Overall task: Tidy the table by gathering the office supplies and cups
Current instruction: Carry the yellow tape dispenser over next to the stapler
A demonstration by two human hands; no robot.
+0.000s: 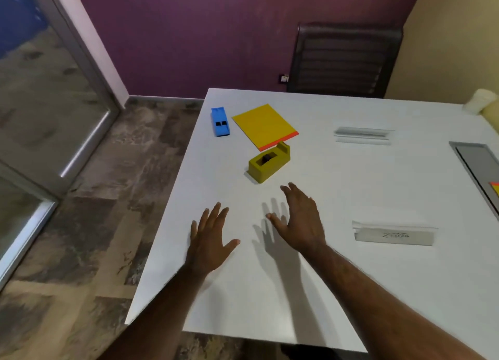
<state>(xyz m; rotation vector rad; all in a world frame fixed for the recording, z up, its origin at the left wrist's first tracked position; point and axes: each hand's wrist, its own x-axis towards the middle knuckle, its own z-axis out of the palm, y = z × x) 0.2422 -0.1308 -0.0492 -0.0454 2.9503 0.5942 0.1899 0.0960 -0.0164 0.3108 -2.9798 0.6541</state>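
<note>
On the white table lie a blue stapler near the far left corner, a yellow pad with an orange edge beside it, and an olive-yellow tape dispenser just in front of the pad. My left hand hovers flat over the table near its left edge, fingers spread, holding nothing. My right hand is open too, fingers apart, a short way in front of the tape dispenser and not touching it. A pale cup lies at the far right edge, partly cut off.
Two grey name-plate strips lie on the right half of the table. A grey inset panel runs along the right edge. A black chair stands behind the table's far side. A glass partition lines the left.
</note>
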